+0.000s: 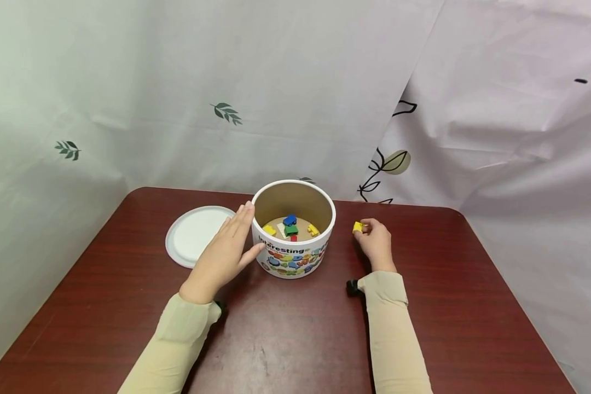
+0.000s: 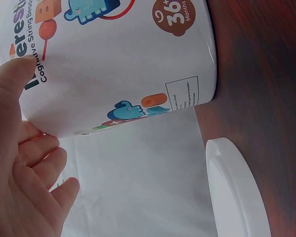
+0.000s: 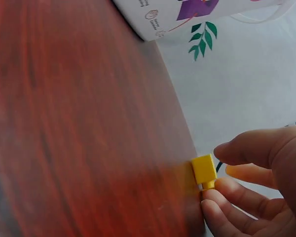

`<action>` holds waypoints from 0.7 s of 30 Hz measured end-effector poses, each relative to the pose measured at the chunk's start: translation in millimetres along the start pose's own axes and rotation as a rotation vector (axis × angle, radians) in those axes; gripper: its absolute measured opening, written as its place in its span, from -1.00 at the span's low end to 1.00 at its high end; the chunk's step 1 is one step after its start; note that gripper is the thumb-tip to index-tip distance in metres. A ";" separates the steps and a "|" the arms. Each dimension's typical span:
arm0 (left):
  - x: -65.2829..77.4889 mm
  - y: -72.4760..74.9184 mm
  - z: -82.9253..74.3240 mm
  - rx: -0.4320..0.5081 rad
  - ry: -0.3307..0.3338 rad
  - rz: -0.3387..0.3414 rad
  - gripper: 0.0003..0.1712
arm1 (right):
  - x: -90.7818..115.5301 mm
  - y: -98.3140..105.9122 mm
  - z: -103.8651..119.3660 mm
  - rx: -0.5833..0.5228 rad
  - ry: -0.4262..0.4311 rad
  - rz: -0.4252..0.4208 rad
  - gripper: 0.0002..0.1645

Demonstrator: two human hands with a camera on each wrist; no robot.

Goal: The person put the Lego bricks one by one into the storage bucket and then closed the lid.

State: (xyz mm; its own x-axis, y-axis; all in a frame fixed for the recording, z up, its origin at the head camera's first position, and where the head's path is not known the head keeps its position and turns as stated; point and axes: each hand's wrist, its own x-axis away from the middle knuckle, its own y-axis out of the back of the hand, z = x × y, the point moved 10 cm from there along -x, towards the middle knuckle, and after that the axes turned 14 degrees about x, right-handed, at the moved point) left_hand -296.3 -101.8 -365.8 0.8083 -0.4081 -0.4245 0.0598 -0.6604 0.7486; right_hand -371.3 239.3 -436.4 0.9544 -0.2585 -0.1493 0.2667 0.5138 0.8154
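Observation:
In the head view, a round white bucket point(image 1: 294, 258) with a colourful printed wall stands on the table. Inside it lie several small building bricks, among them a blue brick point(image 1: 289, 220), a green brick point(image 1: 291, 230) and a yellow brick point(image 1: 269, 230). My left hand point(image 1: 225, 250) rests against the bucket's left side, its fingers straight and the thumb on the front wall. To the bucket's right, my right hand point(image 1: 376, 241) pinches a yellow toy brick point(image 3: 203, 169) at its fingertips, low over the table. Whether the brick touches the tabletop I cannot tell.
A round white lid point(image 1: 192, 235) lies flat on the table left of the bucket, partly behind my left hand. The dark red wooden table point(image 1: 295, 334) meets a pale curtain point(image 1: 295, 93) with leaf prints along its far edge.

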 end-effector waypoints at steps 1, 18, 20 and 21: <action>0.0 0.2 -0.2 0.001 0.000 -0.001 -0.01 | 0.2 0.0 0.2 0.006 -0.004 0.000 -0.51; -0.7 -1.2 0.8 -0.001 0.018 0.013 -0.01 | -4.2 -9.2 -1.6 0.072 -0.022 0.014 -0.47; -0.7 -1.4 1.0 0.001 0.019 0.013 0.00 | -4.7 -7.9 -0.4 0.078 -0.012 0.004 -0.48; -0.7 -1.4 1.0 0.002 0.019 0.013 -0.01 | -4.6 -7.1 0.3 0.077 -0.010 -0.001 -0.49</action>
State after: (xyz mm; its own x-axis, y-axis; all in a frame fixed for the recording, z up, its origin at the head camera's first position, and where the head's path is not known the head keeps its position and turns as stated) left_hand -297.6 -101.2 -367.0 0.8199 -0.4043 -0.4054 0.0486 -0.6564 0.7529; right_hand -377.6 236.6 -441.3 0.9527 -0.2671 -0.1447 0.2560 0.4496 0.8558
